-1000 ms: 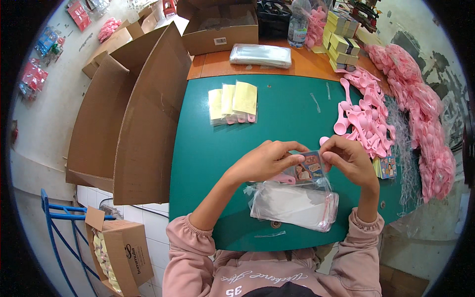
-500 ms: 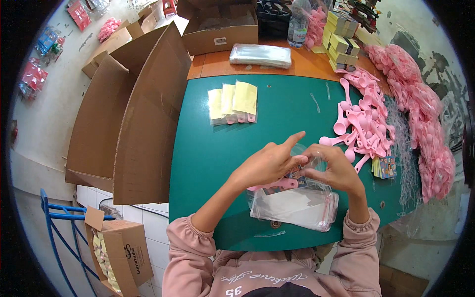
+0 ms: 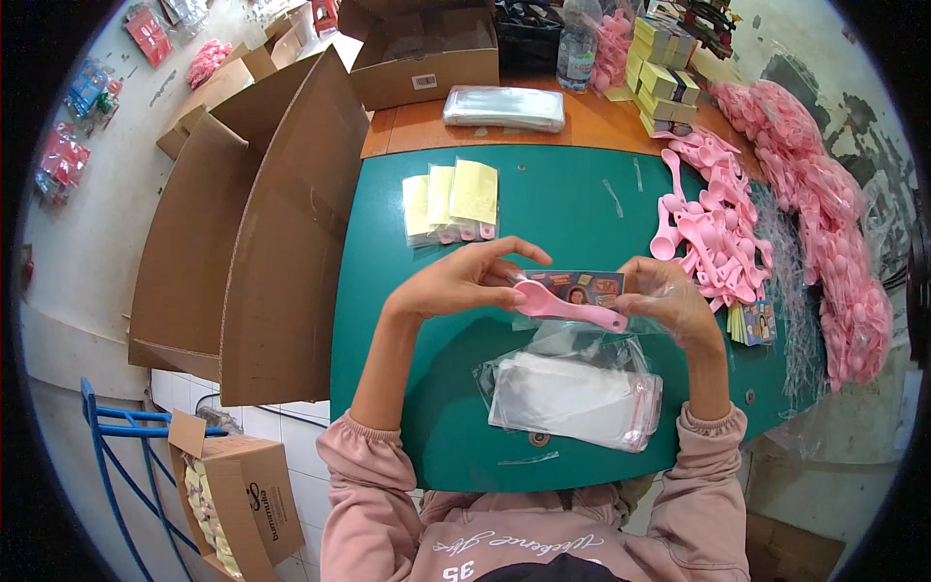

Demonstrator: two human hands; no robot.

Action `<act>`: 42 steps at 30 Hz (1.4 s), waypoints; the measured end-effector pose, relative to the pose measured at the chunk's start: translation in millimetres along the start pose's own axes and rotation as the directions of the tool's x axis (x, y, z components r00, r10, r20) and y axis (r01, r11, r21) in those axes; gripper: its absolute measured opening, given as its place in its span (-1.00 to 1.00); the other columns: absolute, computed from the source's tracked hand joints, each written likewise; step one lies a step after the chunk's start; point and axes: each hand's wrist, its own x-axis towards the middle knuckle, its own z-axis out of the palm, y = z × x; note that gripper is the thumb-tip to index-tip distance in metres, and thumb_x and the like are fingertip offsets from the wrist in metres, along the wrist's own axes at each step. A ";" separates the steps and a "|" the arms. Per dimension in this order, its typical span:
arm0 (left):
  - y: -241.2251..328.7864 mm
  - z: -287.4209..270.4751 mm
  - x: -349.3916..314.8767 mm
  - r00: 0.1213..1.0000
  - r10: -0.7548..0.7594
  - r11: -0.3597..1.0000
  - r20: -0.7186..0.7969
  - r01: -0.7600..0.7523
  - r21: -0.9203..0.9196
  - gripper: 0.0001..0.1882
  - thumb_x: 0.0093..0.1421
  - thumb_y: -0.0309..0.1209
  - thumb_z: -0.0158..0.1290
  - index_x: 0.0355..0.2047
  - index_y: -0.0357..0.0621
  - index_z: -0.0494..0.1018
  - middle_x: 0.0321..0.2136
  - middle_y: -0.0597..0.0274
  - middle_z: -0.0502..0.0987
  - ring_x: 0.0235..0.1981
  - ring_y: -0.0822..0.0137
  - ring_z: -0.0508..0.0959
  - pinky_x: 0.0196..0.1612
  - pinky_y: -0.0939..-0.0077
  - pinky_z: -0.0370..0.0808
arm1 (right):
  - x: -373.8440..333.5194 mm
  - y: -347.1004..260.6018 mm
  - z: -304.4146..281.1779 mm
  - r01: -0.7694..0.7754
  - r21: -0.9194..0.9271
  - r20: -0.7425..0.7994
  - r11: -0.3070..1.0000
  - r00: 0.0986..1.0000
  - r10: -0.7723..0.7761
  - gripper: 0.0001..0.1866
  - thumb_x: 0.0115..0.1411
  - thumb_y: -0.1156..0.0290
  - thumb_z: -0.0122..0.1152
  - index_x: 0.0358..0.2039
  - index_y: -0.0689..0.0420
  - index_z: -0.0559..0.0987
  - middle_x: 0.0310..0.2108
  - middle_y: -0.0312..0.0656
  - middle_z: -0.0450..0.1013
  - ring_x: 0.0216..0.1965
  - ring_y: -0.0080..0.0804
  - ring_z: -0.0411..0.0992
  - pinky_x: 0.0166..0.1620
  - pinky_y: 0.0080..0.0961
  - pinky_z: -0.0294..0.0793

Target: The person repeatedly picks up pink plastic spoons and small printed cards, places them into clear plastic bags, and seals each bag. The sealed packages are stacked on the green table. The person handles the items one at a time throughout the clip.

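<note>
In front of me a pink measuring spoon (image 3: 572, 308) lies along a dark printed card (image 3: 603, 285), both raised above the green table. My left hand (image 3: 475, 278) pinches the left end, by the spoon's bowl. At the other end my right hand (image 3: 671, 303) grips the card near the spoon's handle tip. Clear plastic wraps around the right fingers and shows under the card; whether the spoon is inside it I cannot tell. Below the hands rests a stack of clear plastic bags (image 3: 567, 400). Farther left sit several packed yellow cards (image 3: 475, 191) with pink handles showing.
Loose pink spoons (image 3: 713, 233) are heaped at the right, beside a small stack of printed cards (image 3: 752, 323). Bagged pink spoons (image 3: 810, 194) line the right edge. Yellow card bundles (image 3: 667, 82), a bottle (image 3: 579, 48) and a bag pack (image 3: 504, 108) stand behind. A big carton (image 3: 281, 233) borders the left.
Both hands have drawn apart, and the spoon and card are lifted away from the bag stack into plain view between them. My left index finger no longer points outward.
</note>
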 end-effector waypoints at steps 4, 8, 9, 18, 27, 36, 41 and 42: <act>4.1 -1.2 -3.3 0.996 -0.087 0.990 0.013 0.088 -0.108 -0.49 0.04 -0.44 0.12 0.02 -0.17 0.24 -0.30 0.17 0.48 -0.25 0.44 0.49 -0.22 0.59 0.48 | 3.3 1.5 -3.6 -0.004 0.104 0.027 0.995 1.000 0.001 -0.87 -0.01 0.49 0.20 -0.49 0.26 0.47 -0.56 -0.28 0.42 -0.52 -0.64 0.36 -0.44 -0.70 0.32; -10.8 8.8 8.9 0.999 -0.015 0.997 -0.043 0.012 -0.070 -0.53 0.12 -0.39 0.05 0.03 -0.18 0.22 -0.33 0.17 0.47 -0.26 0.42 0.50 -0.25 0.57 0.50 | 16.0 16.6 -14.2 0.148 -0.031 -0.024 0.988 0.989 -0.149 -0.79 0.00 0.46 0.19 -0.35 0.29 0.51 -0.52 -0.24 0.46 -0.50 -0.59 0.40 -0.39 -0.66 0.37; -19.8 14.7 16.6 0.954 -0.031 0.997 -0.299 0.049 0.053 -0.52 0.15 -0.36 0.01 0.06 -0.17 0.18 -0.35 0.16 0.47 -0.26 0.41 0.50 -0.26 0.57 0.50 | 20.2 15.2 -12.2 0.146 -0.032 -0.025 0.989 0.989 -0.147 -0.79 0.00 0.46 0.19 -0.35 0.29 0.51 -0.52 -0.24 0.46 -0.50 -0.59 0.40 -0.39 -0.66 0.37; -42.8 34.8 16.0 0.948 -0.213 0.894 -0.237 0.092 -0.438 -0.37 0.28 -0.32 -0.21 0.20 -0.16 -0.31 -0.18 -0.14 0.42 -0.17 0.19 0.50 -0.14 0.45 0.47 | 28.2 10.8 23.5 0.356 -0.625 0.059 0.694 0.909 -0.413 -0.71 -0.05 0.41 0.22 -0.27 0.21 0.50 -0.31 -0.10 0.44 -0.28 -0.27 0.44 -0.20 -0.45 0.39; -34.2 40.5 9.9 0.944 -0.258 0.892 -0.204 0.152 -0.425 -0.43 0.28 -0.32 -0.24 0.23 -0.06 -0.20 -0.19 -0.06 0.44 -0.17 0.21 0.50 -0.10 0.37 0.48 | 32.0 28.8 57.0 0.323 -0.594 0.061 0.737 0.931 -0.359 -0.80 -0.09 0.47 0.20 -0.42 0.20 0.42 -0.37 -0.10 0.31 -0.27 -0.14 0.33 -0.23 -0.32 0.35; -36.2 52.8 9.2 0.918 -0.288 0.833 -0.273 0.099 -0.545 -0.47 0.28 -0.34 -0.28 0.22 -0.04 -0.13 -0.23 0.11 0.44 -0.18 0.33 0.48 -0.07 0.43 0.44 | 26.2 26.8 66.7 0.378 -0.758 0.140 0.531 0.890 -0.433 -0.88 -0.07 0.46 0.14 -0.50 0.16 0.40 -0.46 -0.17 0.31 -0.31 -0.19 0.31 -0.24 -0.34 0.26; -37.8 53.7 10.8 0.898 -0.266 0.890 -0.350 0.089 -0.448 -0.58 0.24 -0.47 -0.31 0.13 -0.12 0.03 -0.35 0.19 0.44 -0.30 0.39 0.50 -0.13 0.52 0.47 | 24.8 20.5 58.0 0.454 -0.607 0.303 0.652 0.891 -0.338 -0.87 -0.04 0.44 0.15 -0.52 0.18 0.39 -0.49 -0.19 0.31 -0.38 -0.32 0.32 -0.29 -0.44 0.28; -34.5 52.4 10.6 0.882 -0.276 0.877 -0.381 0.069 -0.475 -0.63 0.24 -0.50 -0.33 0.07 -0.13 0.09 -0.32 0.15 0.45 -0.29 0.38 0.51 -0.12 0.53 0.47 | 24.7 16.8 48.0 0.417 -0.448 0.394 0.791 0.886 -0.244 -0.86 -0.01 0.43 0.14 -0.51 0.18 0.39 -0.49 -0.22 0.32 -0.41 -0.40 0.32 -0.31 -0.50 0.29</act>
